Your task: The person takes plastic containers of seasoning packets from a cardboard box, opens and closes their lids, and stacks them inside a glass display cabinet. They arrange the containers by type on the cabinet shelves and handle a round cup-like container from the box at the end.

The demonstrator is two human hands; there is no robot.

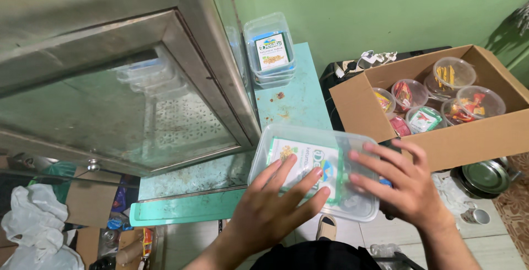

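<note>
A clear rectangular plastic container (286,140) with a lid lies at the front edge of a turquoise table (300,102). Inside it shows a green and white packet (325,162). My left hand (273,206) presses flat on the lid, fingers spread over the packet. Over the container's right end, my right hand (397,184) rests on the lid with its fingers curled around the edge. Both hands hold the container.
A metal-framed glass cabinet (127,82) fills the left. A stack of similar lidded containers (270,49) stands at the table's far end. A cardboard box (468,135) on the right holds several round tubs of packets. Metal dishes (485,177) and a cup lie on the floor.
</note>
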